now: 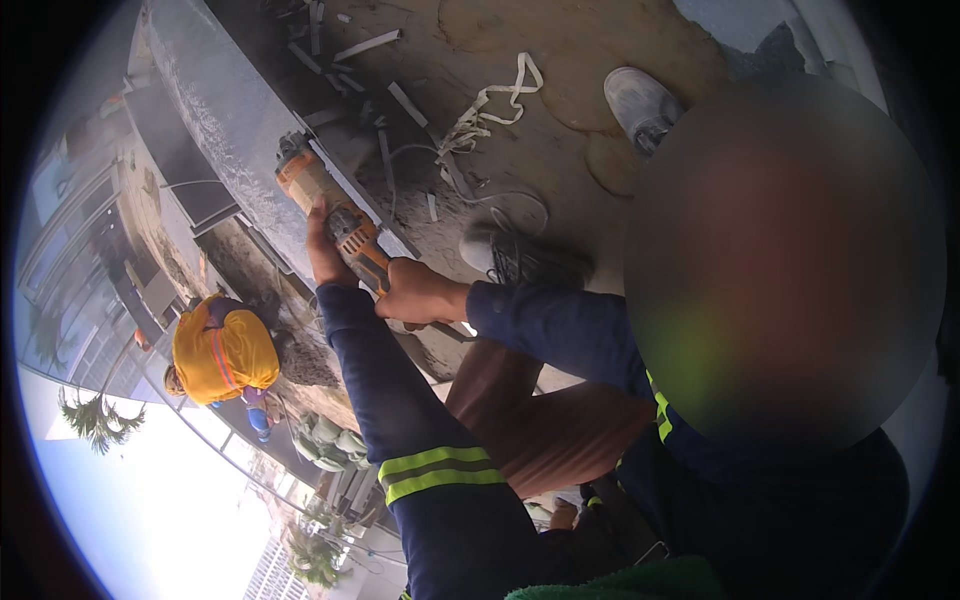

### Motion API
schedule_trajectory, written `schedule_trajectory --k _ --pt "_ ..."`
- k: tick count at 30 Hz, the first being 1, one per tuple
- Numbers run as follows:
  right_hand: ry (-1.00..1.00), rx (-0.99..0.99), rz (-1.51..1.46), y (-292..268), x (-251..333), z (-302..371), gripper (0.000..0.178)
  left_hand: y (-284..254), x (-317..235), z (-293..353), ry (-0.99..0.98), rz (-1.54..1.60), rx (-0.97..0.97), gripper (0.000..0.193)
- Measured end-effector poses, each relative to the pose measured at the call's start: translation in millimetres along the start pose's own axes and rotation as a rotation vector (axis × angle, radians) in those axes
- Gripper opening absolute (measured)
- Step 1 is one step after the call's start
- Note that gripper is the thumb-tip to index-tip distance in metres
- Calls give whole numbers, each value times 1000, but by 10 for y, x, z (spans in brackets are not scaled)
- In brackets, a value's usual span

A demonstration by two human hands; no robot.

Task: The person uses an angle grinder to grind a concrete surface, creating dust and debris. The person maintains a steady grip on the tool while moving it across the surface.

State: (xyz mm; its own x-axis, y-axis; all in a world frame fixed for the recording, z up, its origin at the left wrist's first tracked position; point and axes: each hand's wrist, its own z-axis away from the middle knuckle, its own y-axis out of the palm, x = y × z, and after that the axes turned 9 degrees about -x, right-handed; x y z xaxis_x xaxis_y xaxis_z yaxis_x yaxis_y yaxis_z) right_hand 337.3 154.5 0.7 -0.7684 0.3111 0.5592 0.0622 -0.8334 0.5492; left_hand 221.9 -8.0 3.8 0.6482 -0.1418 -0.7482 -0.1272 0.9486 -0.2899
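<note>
Two hands (425, 292) grip cyl. orange tool (312, 186) nr chalky grey slab (215, 105).

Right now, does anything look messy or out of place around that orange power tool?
Yes: a pale strap lies tangled on the ground right of the power tool, near scattered pale strips; it looks dropped rather than neatly coiled.

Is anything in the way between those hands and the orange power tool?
Nothing visible is: one hand grips the body of the orange power tool and the other hand its handle. Nothing visible stands between the tool's head and the grey slab either, though I can't tell whether they touch.
</note>
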Motion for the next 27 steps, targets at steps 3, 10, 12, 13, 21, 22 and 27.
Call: schedule_trajectory --k 3,10,12,13,21,22,27 --pt "-20 0 -6 3 -18 33 30 -10 21 35 -1 -9 6 54" --pt "-20 -44 -4 46 -94 39 26 7 62 62 8 0 -1 52" --pt "-23 -36 -2 48 -133 35 27 12 86 68 13 -3 -13 52" --pt "-25 -29 0 51 -138 46 27 -5 97 74 16 -4 -21 52" --pt "-41 -42 33 64 -187 102 28 -15 117 141 10 -9 5 53" --pt "-40 -40 39 63 -173 114 28 -24 116 142 8 -1 4 54" --pt "14 17 48 0 -45 115 27 7 76 118 16 15 2 54"
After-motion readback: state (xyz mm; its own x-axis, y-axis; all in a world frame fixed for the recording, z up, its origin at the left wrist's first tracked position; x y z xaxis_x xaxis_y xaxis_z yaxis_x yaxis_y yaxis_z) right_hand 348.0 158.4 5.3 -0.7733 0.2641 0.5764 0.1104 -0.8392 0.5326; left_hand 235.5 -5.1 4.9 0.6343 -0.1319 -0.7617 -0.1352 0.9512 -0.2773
